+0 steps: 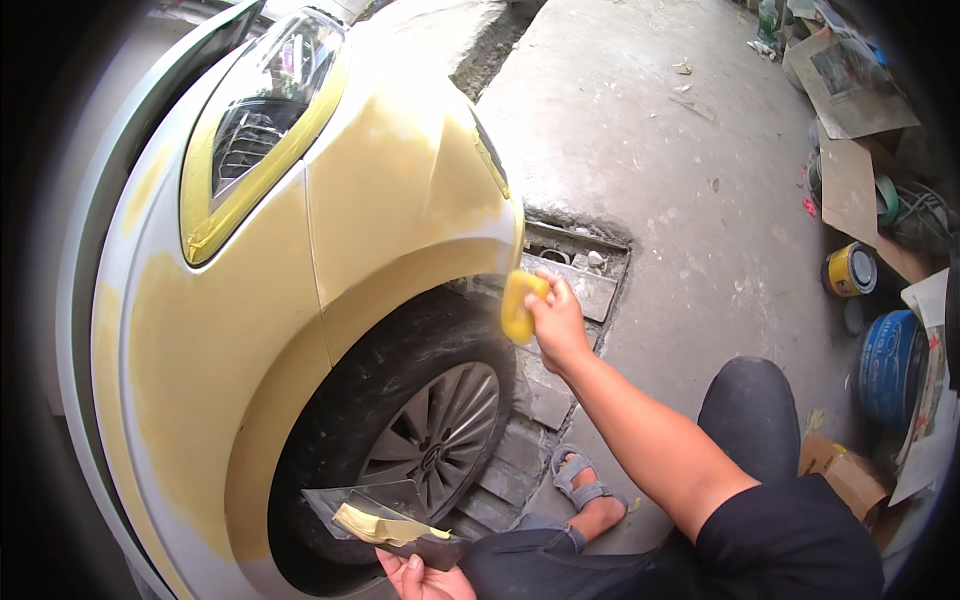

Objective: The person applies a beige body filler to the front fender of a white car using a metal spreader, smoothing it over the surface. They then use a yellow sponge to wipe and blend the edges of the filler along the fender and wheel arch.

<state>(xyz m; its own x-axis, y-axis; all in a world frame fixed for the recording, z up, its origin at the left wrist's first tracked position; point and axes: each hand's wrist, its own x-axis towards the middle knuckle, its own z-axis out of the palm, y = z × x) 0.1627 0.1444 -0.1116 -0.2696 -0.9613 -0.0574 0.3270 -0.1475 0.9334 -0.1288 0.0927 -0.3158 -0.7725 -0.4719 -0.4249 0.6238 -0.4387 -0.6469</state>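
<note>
My right hand [560, 325] grips a yellow spreader [518, 308], blurred by motion, at the front edge of the wheel arch; I cannot tell whether it touches the bodywork. My left hand [425, 580], low in the picture, holds a dark putty board [430, 550] with a lump of pale yellow putty [375, 525] on it. To the left stands a car panel [215, 370], largely coated in yellow filler with white and grey patches. Below its arch are the black tyre [310, 460] and silver wheel [435, 435].
Yellow masking tape [200, 240] frames the headlight [265, 120]. A grating [580, 285] is set into the concrete floor [690, 180] beside the tyre. Along the right lie a yellow tin [850, 270], a blue drum [888, 365] and cardboard [845, 185]. My sandalled foot [590, 495] is near the wheel.
</note>
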